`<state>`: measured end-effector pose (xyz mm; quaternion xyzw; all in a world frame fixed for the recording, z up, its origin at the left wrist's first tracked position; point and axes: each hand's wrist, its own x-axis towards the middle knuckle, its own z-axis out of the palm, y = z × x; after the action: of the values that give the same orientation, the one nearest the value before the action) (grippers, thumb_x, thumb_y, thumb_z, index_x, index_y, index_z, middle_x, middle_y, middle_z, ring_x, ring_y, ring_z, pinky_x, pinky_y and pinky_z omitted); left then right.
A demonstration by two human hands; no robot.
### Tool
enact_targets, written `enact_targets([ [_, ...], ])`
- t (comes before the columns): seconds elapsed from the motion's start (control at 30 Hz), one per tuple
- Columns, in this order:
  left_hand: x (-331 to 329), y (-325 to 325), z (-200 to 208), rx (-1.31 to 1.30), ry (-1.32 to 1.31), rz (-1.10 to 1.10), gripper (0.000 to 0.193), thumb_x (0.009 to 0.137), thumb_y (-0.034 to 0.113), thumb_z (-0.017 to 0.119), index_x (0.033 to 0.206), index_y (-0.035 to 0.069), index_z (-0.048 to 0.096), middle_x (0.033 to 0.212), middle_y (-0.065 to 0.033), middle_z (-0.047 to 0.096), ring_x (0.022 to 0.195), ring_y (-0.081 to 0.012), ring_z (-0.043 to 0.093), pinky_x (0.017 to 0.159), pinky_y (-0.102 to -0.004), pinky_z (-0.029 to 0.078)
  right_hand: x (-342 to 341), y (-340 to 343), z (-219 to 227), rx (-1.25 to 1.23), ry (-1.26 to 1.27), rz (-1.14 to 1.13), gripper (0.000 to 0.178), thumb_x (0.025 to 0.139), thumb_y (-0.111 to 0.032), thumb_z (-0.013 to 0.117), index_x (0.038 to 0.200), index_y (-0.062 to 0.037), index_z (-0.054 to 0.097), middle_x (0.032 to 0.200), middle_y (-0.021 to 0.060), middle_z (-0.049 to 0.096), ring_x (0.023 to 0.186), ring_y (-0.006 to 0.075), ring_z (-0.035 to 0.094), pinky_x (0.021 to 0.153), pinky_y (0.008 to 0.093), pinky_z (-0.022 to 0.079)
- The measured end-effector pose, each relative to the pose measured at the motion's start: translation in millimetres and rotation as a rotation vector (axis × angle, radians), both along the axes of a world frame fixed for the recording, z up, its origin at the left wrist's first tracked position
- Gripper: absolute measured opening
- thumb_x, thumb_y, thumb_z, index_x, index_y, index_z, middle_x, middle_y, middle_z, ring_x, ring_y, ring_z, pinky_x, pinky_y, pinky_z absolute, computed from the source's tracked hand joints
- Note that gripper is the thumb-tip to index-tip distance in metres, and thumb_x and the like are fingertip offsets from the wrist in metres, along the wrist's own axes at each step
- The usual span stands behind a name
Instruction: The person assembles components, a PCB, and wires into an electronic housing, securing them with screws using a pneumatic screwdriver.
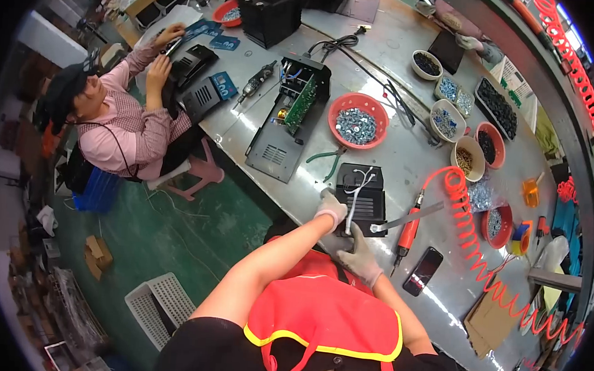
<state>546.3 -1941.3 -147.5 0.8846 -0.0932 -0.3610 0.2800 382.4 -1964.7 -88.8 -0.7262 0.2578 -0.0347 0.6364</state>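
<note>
Both my hands wear pale gloves and meet at the table's near edge. A black slotted metal panel (370,205) lies just beyond them, with a white wire bundle (352,204) running over it and fanning into loose ends at the top. My left hand (333,209) is curled beside the panel's lower left edge; what its fingers grip is hidden. Lower down, my right hand (361,259) has its fingers closed at the bottom end of the wires. A grey strip (411,216) with a ring-shaped end reaches toward the panel from the right.
Right of the panel lie a red electric screwdriver (408,234) on a coiled red cord (468,230) and a phone (424,271). Green-handled pliers (325,161), a red bowl of screws (359,121) and an opened black device (291,110) stand beyond. A co-worker (124,114) sits at left.
</note>
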Motion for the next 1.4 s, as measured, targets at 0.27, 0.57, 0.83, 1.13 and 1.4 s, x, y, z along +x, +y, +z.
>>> enact_targets([
  [0.27, -6.0, 91.9, 124.7, -0.668, 0.125, -0.204, 0.067, 0.078, 0.021, 0.057, 0.123, -0.011, 0.02, 0.109, -0.0267, 0.052, 0.104, -0.0356, 0.053, 0.091, -0.0399, 0.041, 1.1, 47.1, 86.1, -0.382, -0.043, -0.533, 0.018, 0.08, -0.008, 0.059, 0.095, 0.0009, 0.061, 0.083, 0.0092, 0.058, 0.075, 0.017, 0.054, 0.066, 0.0288, 0.043],
  [0.57, 224.3, 180.4, 105.3, -1.094, 0.834, -0.011, 0.084, 0.08, 0.064, 0.047, 0.132, 0.0, 0.032, 0.122, -0.0168, 0.047, 0.107, -0.0251, 0.052, 0.091, -0.0376, 0.044, 156.5, 71.1, 92.5, 0.234, -0.246, 0.238, 0.015, 0.073, -0.005, 0.059, 0.087, -0.0011, 0.061, 0.072, 0.0018, 0.055, 0.061, 0.0086, 0.05, 0.055, 0.0233, 0.039],
  [0.83, 225.4, 253.1, 56.2, -0.715, 0.405, 0.023, 0.035, 0.093, 0.036, 0.045, 0.096, 0.002, 0.049, 0.065, -0.0036, 0.052, 0.057, -0.0116, 0.049, 0.053, -0.0265, 0.043, 226.9, 101.6, 27.7, 0.419, 0.066, 0.033, 0.029, 0.077, -0.02, 0.062, 0.095, 0.0015, 0.059, 0.087, 0.003, 0.06, 0.079, 0.0106, 0.053, 0.073, 0.0256, 0.044],
  [1.13, 237.6, 173.4, 39.5, -0.473, -0.1, -0.274, 0.032, 0.09, 0.028, 0.042, 0.098, -0.002, 0.051, 0.074, -0.0193, 0.059, 0.073, -0.0379, 0.058, 0.072, -0.0451, 0.044, 225.8, 89.5, -13.7, 0.142, 0.043, -0.47, 0.038, 0.075, -0.013, 0.062, 0.108, 0.004, 0.055, 0.092, 0.0098, 0.058, 0.084, 0.0186, 0.057, 0.079, 0.0304, 0.046],
  [1.4, 249.6, 134.0, 82.0, 0.2, -0.26, -0.558, 0.034, 0.091, 0.032, 0.039, 0.104, 0.004, 0.053, 0.087, -0.0245, 0.062, 0.085, -0.0409, 0.059, 0.077, -0.0487, 0.046, 234.5, 75.9, -2.5, -0.315, 0.341, -0.369, 0.026, 0.073, -0.018, 0.062, 0.09, -0.0005, 0.052, 0.08, 0.0177, 0.055, 0.079, 0.033, 0.056, 0.069, 0.0407, 0.043],
])
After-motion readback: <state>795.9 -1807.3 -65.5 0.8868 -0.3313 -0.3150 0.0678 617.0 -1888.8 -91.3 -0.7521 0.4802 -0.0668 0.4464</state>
